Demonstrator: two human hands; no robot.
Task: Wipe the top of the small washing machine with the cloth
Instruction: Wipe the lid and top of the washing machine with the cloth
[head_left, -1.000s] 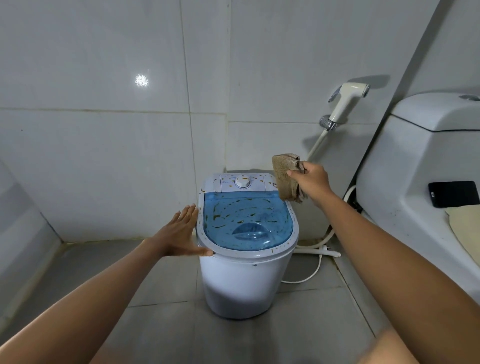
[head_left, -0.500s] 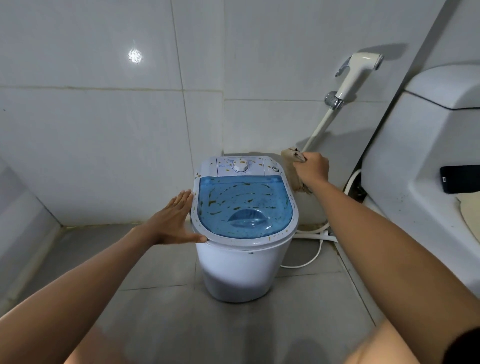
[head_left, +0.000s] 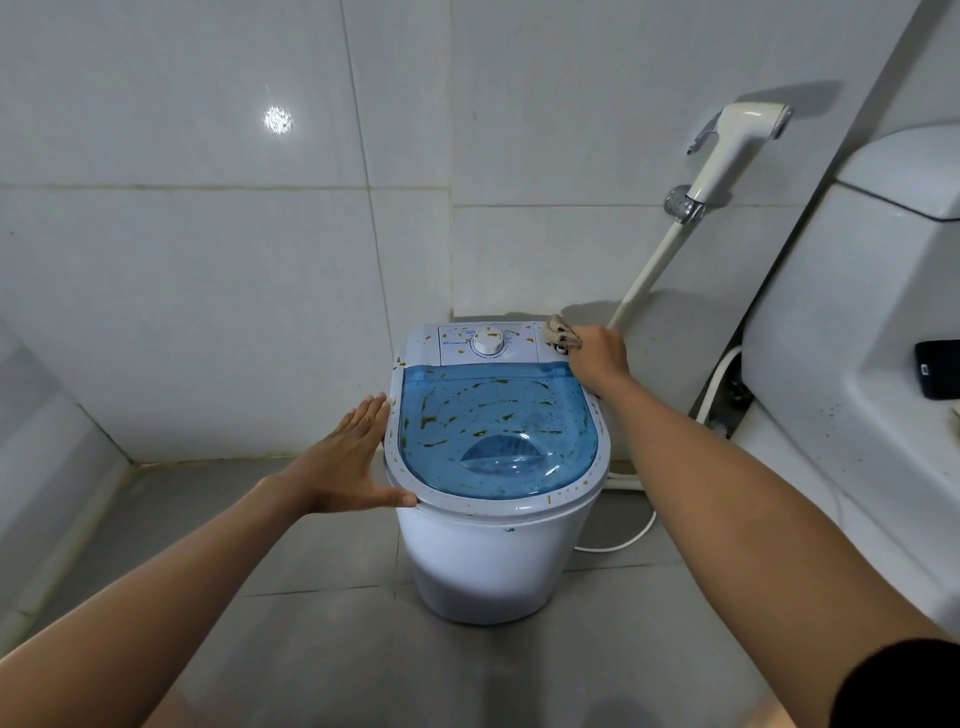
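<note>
We see the small washing machine (head_left: 493, 519) standing on the grey tiled floor (head_left: 311, 649) in a wall corner. Its blue transparent lid (head_left: 493, 431) and white control panel (head_left: 488, 344) carry brown smears and specks. Our right hand (head_left: 597, 353) grips the tan cloth (head_left: 561, 332), bunched, and holds it on the rear right corner of the panel, just beside the dial (head_left: 488, 343). Our left hand (head_left: 343, 462) lies flat, fingers straight, against the machine's left rim. A bidet sprayer (head_left: 737, 145) hangs on the wall to the right, beside a toilet tank (head_left: 857, 312).
</note>
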